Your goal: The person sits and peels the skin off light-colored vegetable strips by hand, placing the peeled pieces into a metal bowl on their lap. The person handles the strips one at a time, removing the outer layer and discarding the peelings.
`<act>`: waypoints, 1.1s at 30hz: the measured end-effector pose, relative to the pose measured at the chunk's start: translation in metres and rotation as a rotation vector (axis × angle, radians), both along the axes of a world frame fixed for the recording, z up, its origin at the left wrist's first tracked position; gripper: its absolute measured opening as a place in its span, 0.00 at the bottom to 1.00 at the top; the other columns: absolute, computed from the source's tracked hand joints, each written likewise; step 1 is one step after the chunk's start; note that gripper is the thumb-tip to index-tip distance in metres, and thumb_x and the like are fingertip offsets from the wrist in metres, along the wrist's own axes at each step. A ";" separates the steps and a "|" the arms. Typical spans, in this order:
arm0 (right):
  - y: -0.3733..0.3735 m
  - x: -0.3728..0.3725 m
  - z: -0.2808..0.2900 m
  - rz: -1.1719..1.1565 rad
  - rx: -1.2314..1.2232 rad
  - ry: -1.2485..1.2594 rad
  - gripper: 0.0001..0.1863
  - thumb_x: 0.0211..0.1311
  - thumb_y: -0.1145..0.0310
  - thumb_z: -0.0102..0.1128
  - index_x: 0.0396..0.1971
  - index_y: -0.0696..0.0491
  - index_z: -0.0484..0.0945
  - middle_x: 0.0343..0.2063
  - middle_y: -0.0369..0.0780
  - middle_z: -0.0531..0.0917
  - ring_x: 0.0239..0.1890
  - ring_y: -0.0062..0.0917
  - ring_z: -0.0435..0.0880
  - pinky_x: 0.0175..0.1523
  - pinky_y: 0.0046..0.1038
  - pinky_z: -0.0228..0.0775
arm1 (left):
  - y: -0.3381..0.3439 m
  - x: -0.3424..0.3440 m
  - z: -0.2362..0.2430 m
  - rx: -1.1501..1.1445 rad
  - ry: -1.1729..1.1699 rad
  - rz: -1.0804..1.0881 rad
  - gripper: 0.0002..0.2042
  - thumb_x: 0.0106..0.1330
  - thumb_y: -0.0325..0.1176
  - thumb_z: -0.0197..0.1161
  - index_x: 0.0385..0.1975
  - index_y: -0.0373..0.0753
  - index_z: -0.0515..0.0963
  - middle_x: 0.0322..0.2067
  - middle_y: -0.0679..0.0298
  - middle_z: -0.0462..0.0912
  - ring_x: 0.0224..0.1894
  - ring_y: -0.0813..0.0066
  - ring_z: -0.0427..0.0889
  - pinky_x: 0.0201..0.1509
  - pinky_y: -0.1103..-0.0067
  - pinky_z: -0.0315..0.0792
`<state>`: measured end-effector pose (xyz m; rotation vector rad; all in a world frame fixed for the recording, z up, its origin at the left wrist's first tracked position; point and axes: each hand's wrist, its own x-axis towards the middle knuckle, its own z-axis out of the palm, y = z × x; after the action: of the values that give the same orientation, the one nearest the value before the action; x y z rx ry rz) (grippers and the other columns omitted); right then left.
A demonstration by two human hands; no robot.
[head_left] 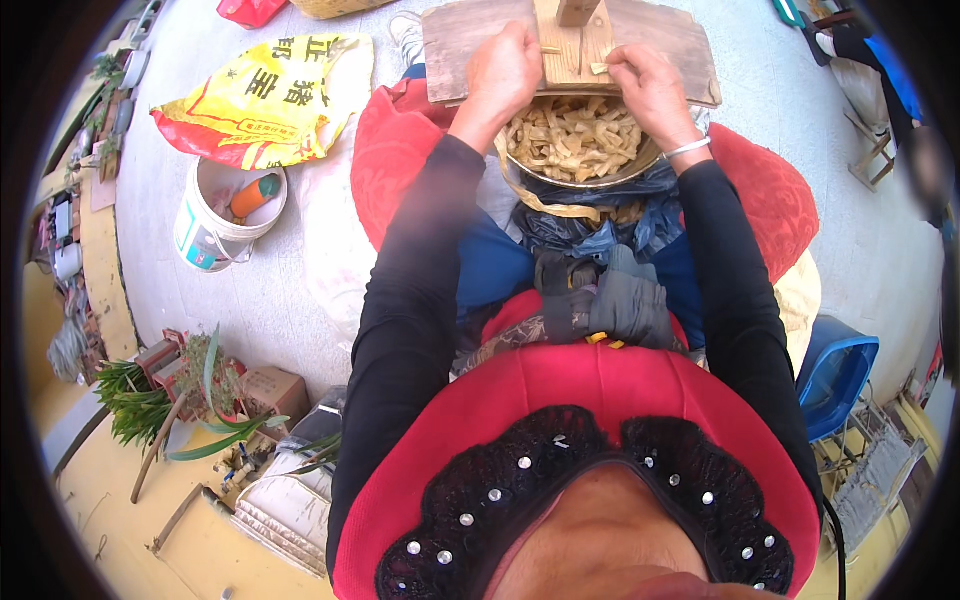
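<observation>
My left hand (505, 70) is closed on a pale tan strip, whose short end pokes out toward the upright block (577, 12) on a wooden board (670, 50). A long tan strip (540, 204) hangs below that wrist and curls over the bowl's near side; whether it is the same piece I cannot tell. Pinched in my right hand (650, 88) is a small pale piece (599, 69). A thin dark line, perhaps a slit or blade, runs down the board between my hands. Beneath the board, a round metal bowl (590, 183) holds many cut tan pieces (570, 137).
Dark plastic bags (560, 232) lie under the bowl, between my knees. Red cloth (765, 200) covers both knees. To the left are a white bucket (205, 225) with an orange-and-green object and a yellow sack (290, 95). A blue bin (835, 375) stands at right; another person is far right.
</observation>
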<state>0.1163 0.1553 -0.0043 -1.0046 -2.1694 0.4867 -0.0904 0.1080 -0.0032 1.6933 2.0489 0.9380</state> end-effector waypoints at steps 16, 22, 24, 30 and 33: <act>-0.091 0.004 0.034 0.325 -0.765 0.022 0.11 0.64 0.66 0.59 0.30 0.59 0.82 0.19 0.39 0.80 0.22 0.19 0.76 0.29 0.24 0.67 | -0.062 0.026 0.021 0.048 -0.110 -0.304 0.16 0.69 0.43 0.58 0.27 0.36 0.78 0.11 0.63 0.69 0.15 0.75 0.69 0.22 0.76 0.65; -0.139 0.016 0.113 0.492 -1.242 0.881 0.13 0.69 0.68 0.55 0.44 0.62 0.81 0.22 0.31 0.78 0.19 0.09 0.67 0.24 0.13 0.56 | -0.093 0.054 0.061 -0.207 -1.211 -0.391 0.18 0.74 0.45 0.51 0.30 0.36 0.79 0.14 0.74 0.68 0.15 0.90 0.60 0.19 0.87 0.54; -0.123 0.014 0.104 0.365 -1.113 1.045 0.13 0.69 0.69 0.55 0.45 0.62 0.80 0.18 0.31 0.75 0.18 0.09 0.66 0.24 0.14 0.57 | -0.097 0.068 0.073 -0.137 -1.301 -0.374 0.19 0.74 0.47 0.49 0.36 0.36 0.78 0.15 0.73 0.68 0.16 0.90 0.59 0.19 0.88 0.53; -0.096 0.010 0.033 0.111 -0.446 0.643 0.13 0.69 0.70 0.55 0.48 0.56 0.80 0.35 0.39 0.87 0.35 0.21 0.86 0.41 0.22 0.76 | -0.105 0.095 0.044 -0.080 -1.403 -0.316 0.13 0.68 0.37 0.61 0.47 0.37 0.75 0.21 0.75 0.70 0.19 0.92 0.62 0.20 0.91 0.53; -0.097 0.013 0.027 0.001 -0.315 0.353 0.12 0.67 0.68 0.57 0.48 0.49 0.81 0.34 0.39 0.87 0.34 0.23 0.87 0.38 0.23 0.76 | -0.106 0.086 0.030 -0.213 -1.398 -0.261 0.12 0.67 0.35 0.62 0.45 0.37 0.75 0.22 0.76 0.70 0.21 0.92 0.63 0.20 0.92 0.54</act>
<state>0.1290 0.0580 0.0227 -0.9945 -1.8115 0.9532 -0.0048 0.0020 0.0265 0.6877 0.8943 1.2080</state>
